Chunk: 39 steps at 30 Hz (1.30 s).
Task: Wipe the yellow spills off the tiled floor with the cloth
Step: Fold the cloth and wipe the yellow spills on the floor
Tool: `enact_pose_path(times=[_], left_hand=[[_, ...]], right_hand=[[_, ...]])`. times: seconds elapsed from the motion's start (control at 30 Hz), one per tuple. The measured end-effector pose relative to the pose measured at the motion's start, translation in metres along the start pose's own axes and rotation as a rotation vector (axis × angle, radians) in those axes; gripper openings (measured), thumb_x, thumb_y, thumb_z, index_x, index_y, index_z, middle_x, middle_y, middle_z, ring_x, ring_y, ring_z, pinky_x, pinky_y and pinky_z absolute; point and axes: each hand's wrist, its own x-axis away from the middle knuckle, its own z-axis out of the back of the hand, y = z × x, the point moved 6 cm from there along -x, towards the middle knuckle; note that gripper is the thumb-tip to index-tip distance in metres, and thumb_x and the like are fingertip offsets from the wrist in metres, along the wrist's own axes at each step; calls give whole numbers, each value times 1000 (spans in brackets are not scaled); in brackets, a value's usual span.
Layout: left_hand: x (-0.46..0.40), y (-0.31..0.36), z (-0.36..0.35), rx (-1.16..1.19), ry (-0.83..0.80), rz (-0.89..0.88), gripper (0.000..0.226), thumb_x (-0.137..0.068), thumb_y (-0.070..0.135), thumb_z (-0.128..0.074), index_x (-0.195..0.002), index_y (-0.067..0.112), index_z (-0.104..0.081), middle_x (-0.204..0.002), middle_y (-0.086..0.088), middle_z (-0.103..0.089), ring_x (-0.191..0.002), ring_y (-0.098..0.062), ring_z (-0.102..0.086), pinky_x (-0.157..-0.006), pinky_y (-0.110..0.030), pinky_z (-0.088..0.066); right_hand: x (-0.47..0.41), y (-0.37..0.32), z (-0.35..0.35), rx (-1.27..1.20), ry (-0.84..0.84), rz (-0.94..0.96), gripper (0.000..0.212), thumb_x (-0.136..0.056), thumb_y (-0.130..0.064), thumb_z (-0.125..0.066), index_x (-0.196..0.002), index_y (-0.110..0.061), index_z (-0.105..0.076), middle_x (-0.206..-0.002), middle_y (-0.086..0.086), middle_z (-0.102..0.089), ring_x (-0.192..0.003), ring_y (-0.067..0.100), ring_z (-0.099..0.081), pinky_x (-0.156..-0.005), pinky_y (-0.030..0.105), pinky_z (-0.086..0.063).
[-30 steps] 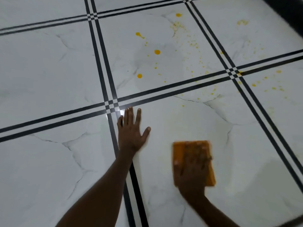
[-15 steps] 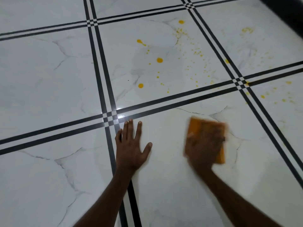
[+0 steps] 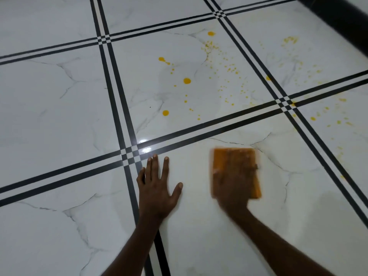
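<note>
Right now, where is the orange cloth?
In the head view, the orange cloth lies flat on the floor at lower right, under the right hand, beside the left hand and just below the double black tile lines.

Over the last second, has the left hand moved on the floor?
No. The left hand lies flat with its fingertips just below the black tile-line crossing, the same as before; only the camera view shifted.
</note>
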Motion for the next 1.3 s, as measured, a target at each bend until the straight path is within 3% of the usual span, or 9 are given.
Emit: enact_pose_path(times=[0.13, 0.27, 0.37, 0.5, 0.6, 0.7, 0.8, 1.0, 1.3], left_hand=[[0, -3, -1, -8, 3, -10, 87, -94, 70, -35, -163, 23, -11, -171, -10, -4, -159, -27, 0, -124, -51, -14], [2, -2, -1, -6, 60, -24, 86, -93, 67, -40, -163, 23, -17, -170, -12, -10, -158, -28, -7, -124, -48, -16], [1, -2, 0, 1, 40, -19, 85, -94, 67, -39, -163, 23, -16, -170, -12, -9, -158, -29, -6, -124, -49, -16], [1, -1, 1, 12, 4, -14, 86, -94, 69, -35, -163, 24, -12, -171, -10, -7, -158, -29, -4, -124, -53, -16], [1, -3, 0, 7, 16, -24, 85, -94, 69, -35, -163, 23, -13, -171, -11, -8, -158, -29, -5, -124, -52, -15], [3, -2, -3, -13, 41, -30, 84, -94, 68, -36, -162, 24, -17, -170, -11, -10, -158, -29, -7, -124, -50, -15], [1, -2, -2, -19, 48, -26, 82, -95, 68, -35, -162, 24, -18, -170, -11, -13, -157, -29, -10, -124, -50, -15], [5, -3, 1, -42, 2, -12, 82, -95, 69, -32, -162, 25, -16, -169, -12, -14, -157, -29, -10, -123, -50, -16], [-1, -6, -9, -75, -12, -38, 82, -96, 69, -28, -163, 24, -14, -169, -14, -10, -157, -33, -10, -124, -52, -12]], right_hand=[[-59, -55, -20, 52, -146, 606, 73, -102, -60, -24, -164, -21, -21, -170, 15, -18, -159, 36, -10, -125, 59, -14], [-142, 55, -3, 66, 45, -21, 73, -103, -57, -20, -158, -11, -33, -159, 27, -38, -149, 47, -31, -120, 64, -23], [-42, 62, 13, 0, 67, -330, 72, -101, -52, -28, -161, -14, -24, -163, 29, -28, -151, 48, -24, -121, 65, -18], [104, -23, 2, 18, -113, 172, 77, -100, -54, -35, -165, -18, -14, -171, 18, -9, -158, 40, -5, -127, 59, -1], [43, -8, -4, 60, -205, 536, 77, -100, -61, -28, -165, -21, -15, -171, 15, -14, -160, 34, -5, -126, 61, -10], [-50, 62, 4, 96, -47, 228, 74, -103, -59, -17, -162, -15, -24, -165, 23, -28, -154, 43, -24, -121, 64, -21], [-14, 64, 6, 50, 48, -155, 71, -102, -53, -27, -162, -14, -23, -163, 28, -29, -151, 48, -25, -122, 65, -17], [196, 24, 19, -28, -218, 388, 78, -96, -55, -44, -163, -19, -23, -171, 17, -11, -159, 39, -8, -121, 67, -18], [52, 20, 1, -3, -131, 70, 79, -98, -57, -34, -165, -20, -13, -170, 21, -13, -157, 43, -11, -123, 64, -12]])
